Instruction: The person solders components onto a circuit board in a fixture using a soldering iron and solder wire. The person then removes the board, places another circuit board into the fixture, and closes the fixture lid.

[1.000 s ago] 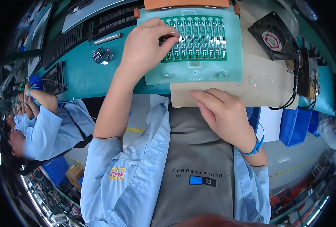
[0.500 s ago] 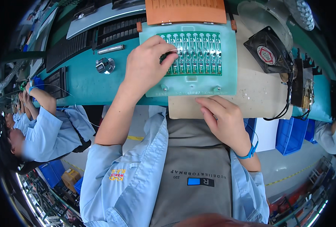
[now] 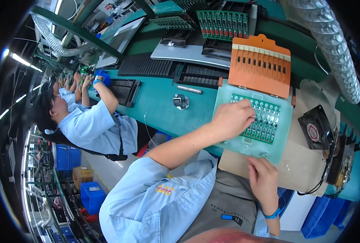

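My left hand (image 3: 233,118) lies over the left part of a green circuit board panel (image 3: 265,121), its thumb and fingers pinched together. A thin pale sliver shows at the fingertips, too small to name. The panel, with rows of small parts, sits in a pale green fixture (image 3: 283,137). The fixture's orange hinged lid (image 3: 261,67) stands swung back, with a row of dark slots. Just off the fixture's near edge is my right hand (image 3: 264,178), wearing a blue wrist strap (image 3: 272,213). Its fingers are loosely bent, thumb a little apart, nothing seen in them.
A small hand counter (image 3: 181,101) and a metal rod (image 3: 189,89) lie left of the fixture. Black slotted trays (image 3: 147,65) and an upright board panel (image 3: 222,25) stand behind. A black fan (image 3: 315,127) and a flexible duct (image 3: 330,44) are at right. A co-worker (image 3: 90,127) sits at left.
The view has turned left, so the bench and fixture appear farther right and lower; more of the lid and co-worker shows. My left hand stays pinched over the panel; my right stays near the fixture's edge.
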A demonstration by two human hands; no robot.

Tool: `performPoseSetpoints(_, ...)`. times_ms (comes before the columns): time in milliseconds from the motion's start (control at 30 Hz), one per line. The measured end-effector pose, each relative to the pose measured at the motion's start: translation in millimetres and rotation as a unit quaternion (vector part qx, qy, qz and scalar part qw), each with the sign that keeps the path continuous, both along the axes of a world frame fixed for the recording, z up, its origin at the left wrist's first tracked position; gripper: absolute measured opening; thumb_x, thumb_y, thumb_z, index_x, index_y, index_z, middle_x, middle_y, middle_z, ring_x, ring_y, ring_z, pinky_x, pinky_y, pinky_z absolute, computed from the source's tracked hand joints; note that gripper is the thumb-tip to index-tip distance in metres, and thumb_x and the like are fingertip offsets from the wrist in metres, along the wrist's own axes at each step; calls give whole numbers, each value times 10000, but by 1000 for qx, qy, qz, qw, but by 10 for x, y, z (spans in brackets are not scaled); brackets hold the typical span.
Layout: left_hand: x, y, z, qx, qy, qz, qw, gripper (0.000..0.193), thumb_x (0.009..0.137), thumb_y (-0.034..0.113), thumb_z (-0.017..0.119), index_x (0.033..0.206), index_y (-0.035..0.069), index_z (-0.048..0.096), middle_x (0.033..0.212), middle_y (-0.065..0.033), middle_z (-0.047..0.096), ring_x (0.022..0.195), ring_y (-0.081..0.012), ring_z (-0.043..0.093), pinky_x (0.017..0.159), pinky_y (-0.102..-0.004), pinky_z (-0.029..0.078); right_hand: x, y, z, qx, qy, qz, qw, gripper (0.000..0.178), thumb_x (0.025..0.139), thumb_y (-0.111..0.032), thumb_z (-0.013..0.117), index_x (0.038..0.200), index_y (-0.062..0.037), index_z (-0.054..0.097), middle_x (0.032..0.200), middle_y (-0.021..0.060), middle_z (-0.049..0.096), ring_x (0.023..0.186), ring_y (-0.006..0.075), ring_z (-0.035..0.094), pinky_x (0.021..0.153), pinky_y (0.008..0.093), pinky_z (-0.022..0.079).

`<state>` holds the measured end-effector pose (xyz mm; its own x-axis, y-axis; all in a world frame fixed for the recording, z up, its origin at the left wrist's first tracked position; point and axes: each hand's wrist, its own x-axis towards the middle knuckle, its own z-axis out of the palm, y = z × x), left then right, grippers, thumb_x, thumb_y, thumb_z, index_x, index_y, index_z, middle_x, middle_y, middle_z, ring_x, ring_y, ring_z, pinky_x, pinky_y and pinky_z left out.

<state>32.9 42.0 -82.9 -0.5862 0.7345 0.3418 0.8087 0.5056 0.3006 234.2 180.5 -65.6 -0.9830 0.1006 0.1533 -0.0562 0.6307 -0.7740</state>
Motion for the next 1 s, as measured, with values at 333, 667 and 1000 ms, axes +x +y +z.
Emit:
performPoseSetpoints(333,-129,-73,235,205,-181,4,962,139,903,26,693,1018,68,758,910,-43,666,735,-160,604,659,-276,482,-8,79,3,15,5,-24,1000,271,842,32,698,1095,-53,746,954,84,713,702,290,652,668,364,544)
performPoseSetpoints(667,-1429,-35,584,181,-173,150,957,286,996,139,601,1190,-29,728,977,-117,737,822,-181,658,738,-295,537,23,191,-52,-5,36,-53,998,275,843,30,693,1096,-63,752,959,71,725,684,266,647,658,341,542)
performPoseSetpoints(1000,-1869,241,420,213,-290,148,921,299,956,149,686,1131,-92,716,950,-110,730,785,-164,652,721,-274,529,164,186,-94,-12,55,-77,995,274,848,55,680,1097,-33,750,936,72,720,659,229,610,630,314,504)
